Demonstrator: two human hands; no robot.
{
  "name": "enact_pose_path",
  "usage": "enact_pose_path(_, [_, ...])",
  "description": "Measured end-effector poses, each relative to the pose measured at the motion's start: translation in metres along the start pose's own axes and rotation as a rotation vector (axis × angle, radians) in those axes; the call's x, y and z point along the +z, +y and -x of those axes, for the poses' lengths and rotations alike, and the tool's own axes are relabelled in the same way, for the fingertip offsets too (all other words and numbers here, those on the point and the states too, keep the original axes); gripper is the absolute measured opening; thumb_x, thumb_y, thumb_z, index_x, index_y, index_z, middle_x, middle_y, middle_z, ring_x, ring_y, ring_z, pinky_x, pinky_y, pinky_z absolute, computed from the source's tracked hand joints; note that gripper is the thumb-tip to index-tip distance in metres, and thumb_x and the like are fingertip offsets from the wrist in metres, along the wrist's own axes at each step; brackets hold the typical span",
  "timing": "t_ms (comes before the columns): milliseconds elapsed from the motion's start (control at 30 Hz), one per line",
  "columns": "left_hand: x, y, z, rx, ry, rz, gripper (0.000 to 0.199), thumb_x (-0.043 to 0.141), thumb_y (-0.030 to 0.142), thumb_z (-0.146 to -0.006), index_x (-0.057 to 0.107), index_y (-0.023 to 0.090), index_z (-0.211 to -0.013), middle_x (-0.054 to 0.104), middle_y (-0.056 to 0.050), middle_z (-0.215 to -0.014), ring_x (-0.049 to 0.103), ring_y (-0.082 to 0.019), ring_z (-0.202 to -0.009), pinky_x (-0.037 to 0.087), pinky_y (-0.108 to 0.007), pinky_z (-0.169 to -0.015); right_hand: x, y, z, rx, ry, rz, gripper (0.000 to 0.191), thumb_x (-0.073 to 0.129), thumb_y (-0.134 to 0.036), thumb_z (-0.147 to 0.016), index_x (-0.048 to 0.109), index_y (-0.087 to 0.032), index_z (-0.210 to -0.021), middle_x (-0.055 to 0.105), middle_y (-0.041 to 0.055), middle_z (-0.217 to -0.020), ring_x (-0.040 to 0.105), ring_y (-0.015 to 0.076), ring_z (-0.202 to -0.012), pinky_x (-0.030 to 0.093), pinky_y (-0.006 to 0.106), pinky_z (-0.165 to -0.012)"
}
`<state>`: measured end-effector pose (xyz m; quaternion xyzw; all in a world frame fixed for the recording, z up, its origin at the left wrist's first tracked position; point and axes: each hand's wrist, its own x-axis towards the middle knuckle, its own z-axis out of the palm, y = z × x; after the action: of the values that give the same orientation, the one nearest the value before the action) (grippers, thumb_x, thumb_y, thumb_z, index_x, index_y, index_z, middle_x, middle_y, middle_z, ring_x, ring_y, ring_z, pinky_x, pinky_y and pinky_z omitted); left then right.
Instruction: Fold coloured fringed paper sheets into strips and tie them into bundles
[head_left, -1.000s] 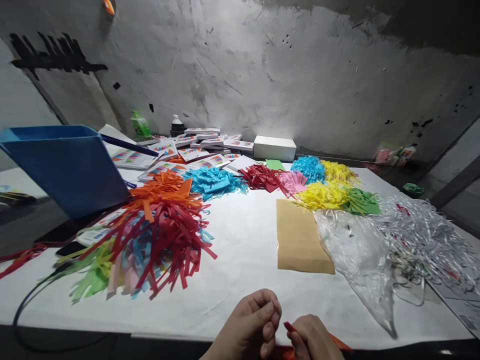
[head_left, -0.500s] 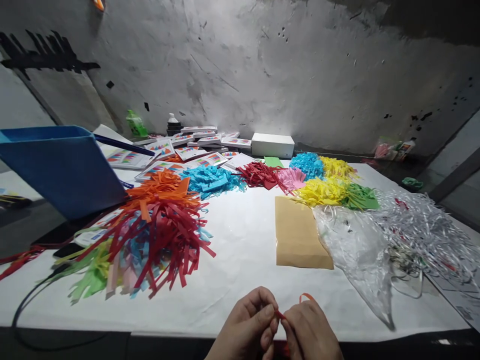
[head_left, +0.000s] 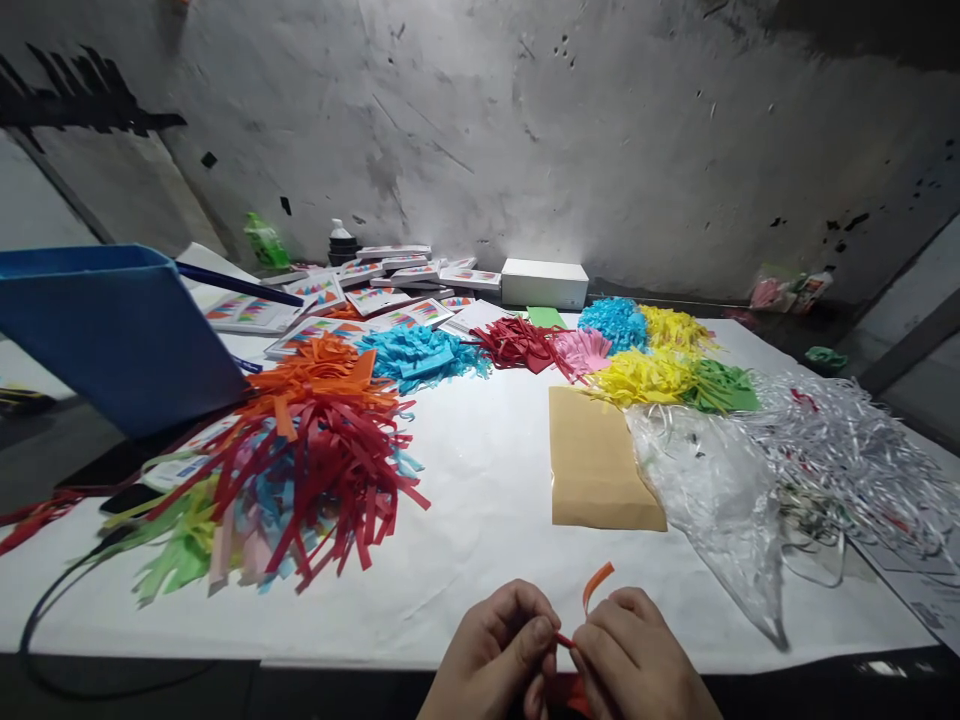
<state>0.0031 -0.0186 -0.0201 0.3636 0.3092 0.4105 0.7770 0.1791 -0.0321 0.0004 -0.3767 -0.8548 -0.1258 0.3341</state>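
At the table's front edge, my left hand point(head_left: 501, 648) is closed in a pinch on one end of a thin, twisted red paper strip point(head_left: 565, 640). Pinching the other end is my right hand point(head_left: 639, 650), close beside it. A curled orange strip end point(head_left: 598, 584) sticks up from behind the right fingers; whether it belongs to the red piece I cannot tell. More red material point(head_left: 568, 692) shows below, between the hands, mostly hidden by them.
Red fringed tassels point(head_left: 337, 465) lie at left near a blue box point(head_left: 127, 340). Beyond my hands is a brown paper sheet point(head_left: 600, 465), with a clear plastic bag point(head_left: 712, 500) and white shredded strips point(head_left: 862, 460) rightward. Yellow fringe point(head_left: 649, 376) and a white box point(head_left: 545, 284) sit farther back.
My right hand has shifted slightly right, leaving a little more of the red strip visible between the hands. The orange end now stands higher and shows more of its length.
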Motion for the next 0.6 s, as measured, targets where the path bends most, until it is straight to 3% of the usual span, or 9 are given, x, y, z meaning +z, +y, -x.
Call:
enact_pose_path(233, [0.002,0.006,0.005,0.033,0.004,-0.170,0.040,0.076,0.054,-0.080,0.066,0.015,-0.078,0.056,0.003,-0.055,0.045,-0.006,-0.044,0.032,-0.015,-0.042,0.003,-0.007,0.004,0.074,-0.009,-0.110,0.024,0.042,-0.008,-0.094,0.051,-0.021,-0.076,0.054,-0.0019,-0.063,0.050,0.0129,-0.058,0.043,0.027,-0.059])
enact_pose_path(367, [-0.005,0.009,0.003,0.056,0.013,-0.225,0.035,0.081,0.049,-0.077,0.074,0.016,-0.086,0.067,-0.003,-0.073,0.053,-0.009,-0.048,0.042,-0.019,-0.045,0.014,-0.012,0.014,0.219,0.016,-0.223,0.024,0.040,-0.016,-0.102,0.055,-0.020,-0.084,0.059,-0.0009,-0.070,0.054,0.0135,-0.066,0.044,0.026,-0.063])
enact_pose_path(600, [-0.009,0.017,0.005,-0.020,-0.006,-0.321,0.038,0.074,0.052,-0.082,0.072,0.014,-0.082,0.059,0.001,-0.054,0.051,-0.011,-0.046,0.040,-0.020,-0.049,0.031,-0.022,0.020,0.363,0.108,-0.259,0.038,0.032,-0.036,-0.107,0.056,-0.023,-0.081,0.060,-0.0029,-0.066,0.057,0.0129,-0.062,0.048,0.028,-0.078])
